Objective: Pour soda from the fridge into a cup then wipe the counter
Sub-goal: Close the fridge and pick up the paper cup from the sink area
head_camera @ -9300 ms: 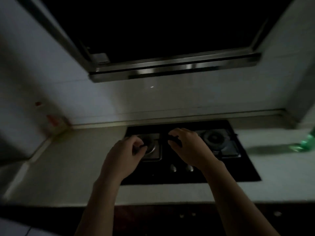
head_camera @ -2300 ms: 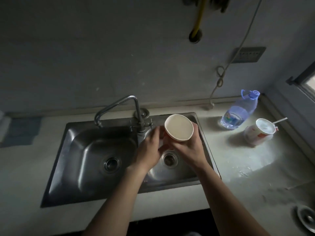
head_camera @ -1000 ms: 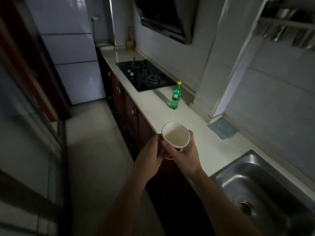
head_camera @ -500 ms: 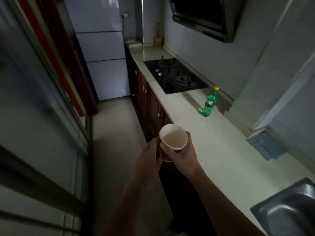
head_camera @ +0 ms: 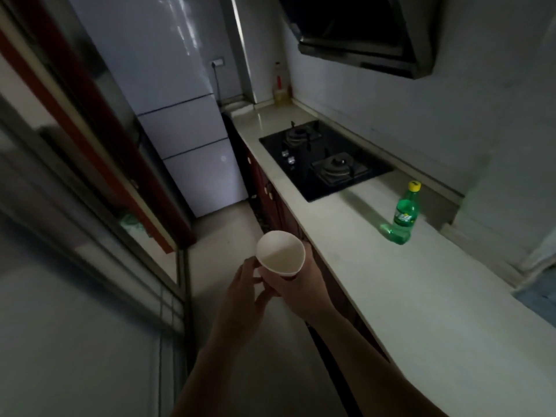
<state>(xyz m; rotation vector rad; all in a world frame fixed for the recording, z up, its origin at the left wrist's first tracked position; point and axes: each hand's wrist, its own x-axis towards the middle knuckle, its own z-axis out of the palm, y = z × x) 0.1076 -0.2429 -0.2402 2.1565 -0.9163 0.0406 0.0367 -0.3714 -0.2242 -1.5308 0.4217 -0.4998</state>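
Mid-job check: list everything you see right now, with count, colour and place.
cup: 1, white, looks empty, held over the floor beside the counter edge
soda bottle: 1, green with yellow cap, upright on the counter, nearer than the hob
counter: 1, pale, along the right wall
hob: 1, black, two burners, set in the counter
fridge: 1, white, far end, doors closed
hood: 1, dark, above the hob
far bottle: 1, yellowish, counter's far corner
cabinets: several, dark red, below the counter
left grip: 1, bare hand, fingers on the cup's side
right grip: 1, bare hand, wrapped round the cup's base
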